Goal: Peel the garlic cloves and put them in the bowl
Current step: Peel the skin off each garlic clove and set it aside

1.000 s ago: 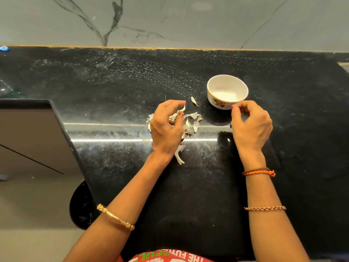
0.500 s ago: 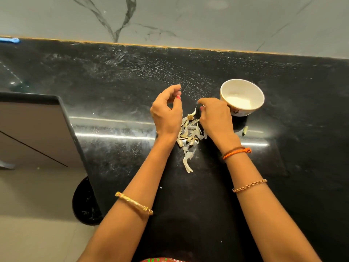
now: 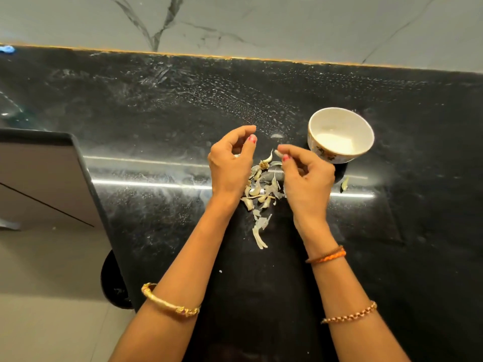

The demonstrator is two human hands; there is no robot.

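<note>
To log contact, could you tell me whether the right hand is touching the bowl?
Apart. The head view shows dark countertop between the right hand and the bowl.

I see the right hand [image 3: 308, 178] pinching a small garlic clove [image 3: 278, 153] at its fingertips, just left of the white bowl [image 3: 341, 134]. My left hand [image 3: 231, 163] hovers with fingers curled above the garlic skins [image 3: 260, 192] scattered on the black table [image 3: 156, 113].
</note>
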